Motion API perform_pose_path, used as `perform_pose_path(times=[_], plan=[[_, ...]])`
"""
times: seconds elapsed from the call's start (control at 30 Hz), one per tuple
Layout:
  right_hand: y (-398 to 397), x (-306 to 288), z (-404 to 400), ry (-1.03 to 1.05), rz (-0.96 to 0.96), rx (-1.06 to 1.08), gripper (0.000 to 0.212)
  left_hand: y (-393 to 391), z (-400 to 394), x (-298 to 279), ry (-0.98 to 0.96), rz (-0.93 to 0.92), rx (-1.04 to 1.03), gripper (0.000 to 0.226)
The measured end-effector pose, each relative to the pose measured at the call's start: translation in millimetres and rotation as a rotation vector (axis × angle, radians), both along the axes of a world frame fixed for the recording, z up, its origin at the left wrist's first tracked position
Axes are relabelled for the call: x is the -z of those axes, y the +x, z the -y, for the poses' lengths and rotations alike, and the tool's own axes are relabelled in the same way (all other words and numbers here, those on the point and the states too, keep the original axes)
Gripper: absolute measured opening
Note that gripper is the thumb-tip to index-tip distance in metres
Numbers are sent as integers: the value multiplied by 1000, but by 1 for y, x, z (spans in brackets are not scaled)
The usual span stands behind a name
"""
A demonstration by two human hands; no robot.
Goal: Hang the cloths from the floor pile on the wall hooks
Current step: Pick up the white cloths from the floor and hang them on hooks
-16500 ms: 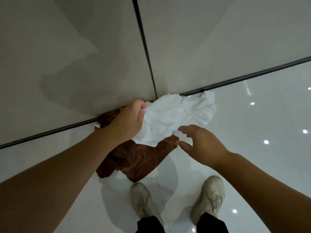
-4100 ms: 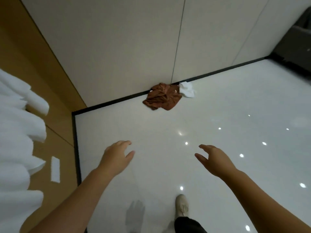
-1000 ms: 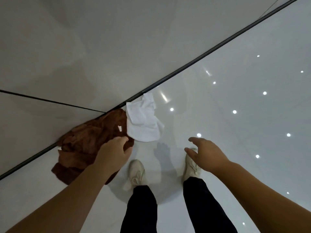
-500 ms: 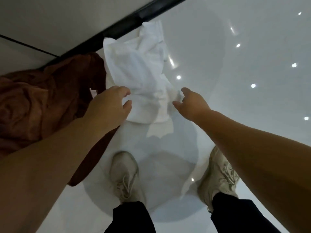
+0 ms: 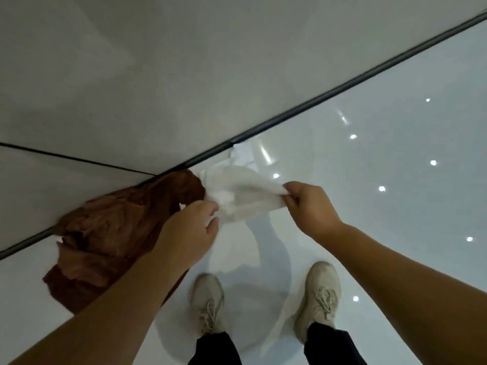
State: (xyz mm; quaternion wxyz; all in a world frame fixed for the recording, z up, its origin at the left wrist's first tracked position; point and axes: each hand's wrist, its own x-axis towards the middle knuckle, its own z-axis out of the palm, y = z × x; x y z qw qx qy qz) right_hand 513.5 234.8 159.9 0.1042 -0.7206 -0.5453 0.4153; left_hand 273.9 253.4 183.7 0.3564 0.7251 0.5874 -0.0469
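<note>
Head view: crumpled white cloth (image 5: 245,196) is held between both hands, off the glossy white floor (image 5: 395,233), just in front of the wall base. Right hand (image 5: 311,206) pinches its right edge, fingers curled round the fabric. Left hand (image 5: 189,230) holds the left edge w/ fingers closed on a fold. Cloth's far tip sits near the dark skirting strip (image 5: 290,114). Rumpled brown cloth (image 5: 110,233) lies on the floor to the left, touching the skirting, partly under the left forearm. Below: two beige sneakers (image 5: 208,301), dark trouser legs (image 5: 216,349). Pale grey wall panels (image 5: 184,61) fill the upper part; ceiling-light reflections dot the floor.
</note>
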Motion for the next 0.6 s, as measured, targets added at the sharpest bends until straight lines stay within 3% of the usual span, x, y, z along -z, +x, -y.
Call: perform_pose_path(times=[0.17,0.33,0.5,0.6], plan=[[10,-198,-27,176,26,-112,17,15,-26,-180,97,92,-51,36],[31,-399,-45,347,63,-153,20,45,-69,-362,219,258,59,38],[58,-598,-52,592,101,-133,28,92,-93,-541,344,390,271,63],[73,-703,-53,763,164,-164,23,117,-99,-636,433,452,342,81]])
